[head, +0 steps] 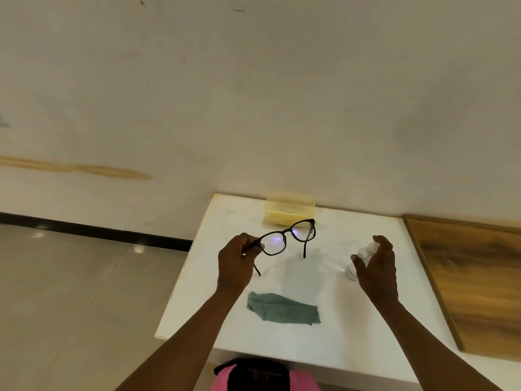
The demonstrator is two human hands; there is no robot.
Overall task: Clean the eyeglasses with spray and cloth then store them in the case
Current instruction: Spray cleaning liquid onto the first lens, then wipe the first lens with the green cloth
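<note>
Black-framed eyeglasses [287, 237] hang above the white table [366, 328], temples unfolded and pointing down. My left hand [235, 263] pinches their left corner at the hinge. My right hand [376, 266] grips a small clear spray bottle [363, 253], held to the right of the glasses with its top toward them and a finger on top. A grey-green cleaning cloth [282, 307] lies crumpled on the table below the glasses. A translucent yellow case [290, 210] sits at the table's far edge against the wall; I cannot tell if its lid is open.
A wooden board [473, 277] lies along the table's right side. The table's left edge drops to a tiled floor [70, 292]. A white wall stands right behind the case. Pink and black clothing [259, 376] shows at the near edge.
</note>
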